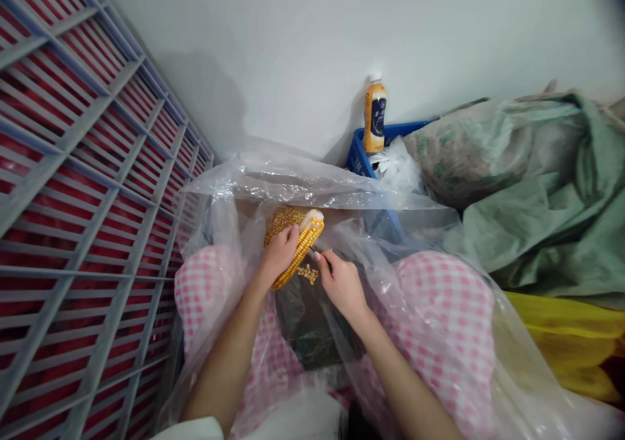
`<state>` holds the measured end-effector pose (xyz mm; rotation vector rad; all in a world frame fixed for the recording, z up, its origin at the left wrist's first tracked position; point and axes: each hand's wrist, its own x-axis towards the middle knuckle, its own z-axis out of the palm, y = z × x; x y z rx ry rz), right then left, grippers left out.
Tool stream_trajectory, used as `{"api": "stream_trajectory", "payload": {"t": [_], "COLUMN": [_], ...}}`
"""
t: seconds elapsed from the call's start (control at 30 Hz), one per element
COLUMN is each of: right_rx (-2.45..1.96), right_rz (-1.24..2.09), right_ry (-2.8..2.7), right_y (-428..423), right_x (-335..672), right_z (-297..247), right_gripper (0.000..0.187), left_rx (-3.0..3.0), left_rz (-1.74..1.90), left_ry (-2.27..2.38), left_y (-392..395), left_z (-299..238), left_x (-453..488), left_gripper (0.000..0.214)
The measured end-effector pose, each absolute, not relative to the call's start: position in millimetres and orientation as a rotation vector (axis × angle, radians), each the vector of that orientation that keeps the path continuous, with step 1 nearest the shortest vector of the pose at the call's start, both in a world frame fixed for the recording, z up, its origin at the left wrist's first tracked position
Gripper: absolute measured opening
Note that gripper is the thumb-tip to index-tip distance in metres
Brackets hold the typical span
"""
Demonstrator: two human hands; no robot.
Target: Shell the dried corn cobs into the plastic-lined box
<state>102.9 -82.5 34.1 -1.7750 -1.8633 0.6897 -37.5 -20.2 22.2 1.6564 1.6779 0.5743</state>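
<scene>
My left hand is wrapped round a yellow corn cob, which tilts with its pale, whitish end up to the right. Closed on a small dark-handled tool, my right hand holds its thin tip against the cob's right side; the tool's exact kind is hidden by my fingers. Some loose kernels lie just below the cob. Behind my left hand is a heap of corn kernels. A clear plastic sheet spreads around the work and over my legs.
Slatted plastic crates stand close on my left. Against the white wall, a blue basket holds a yellow bottle and a white plastic bag. Green sacks and a yellow bag lie on the right.
</scene>
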Motion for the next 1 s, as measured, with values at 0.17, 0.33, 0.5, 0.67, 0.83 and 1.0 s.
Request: {"api": "stream_trajectory", "payload": {"t": [0.17,0.33,0.5,0.67,0.83,1.0], "right_rx": [-1.734,-1.662,-1.631,-1.692,-1.74,-1.563], "right_rz": [0.756,0.819,0.846,0.852,0.834,1.08], "right_ry": [-1.811,-1.741,-1.718,-1.689,-1.665,-1.418], "right_y": [-81.8,-80.0,-78.7,-78.9,-81.5,-78.6], "right_x": [105.1,104.6,105.1,104.0,103.1,104.9], "right_z": [34.1,30.6,29.1,30.1,32.7,32.2], "right_gripper": [0.033,0.035,0.035,0.034,0.033,0.038], "left_rx": [1.563,1.442,1.429,1.608,1.692,1.463], "left_rz": [0.624,0.677,0.708,0.716,0.66,0.873], "left_ry": [1.643,1.598,1.558,1.726,1.946,1.786], "left_y": [-19.4,-15.4,-14.1,-18.9,-18.9,-14.1], "left_z": [19.4,14.2,11.3,23.8,33.3,29.7], "left_x": [-36.8,-38.6,-40.0,-36.3,-40.5,-43.4], "left_gripper": [0.045,0.047,0.047,0.046,0.043,0.05]}}
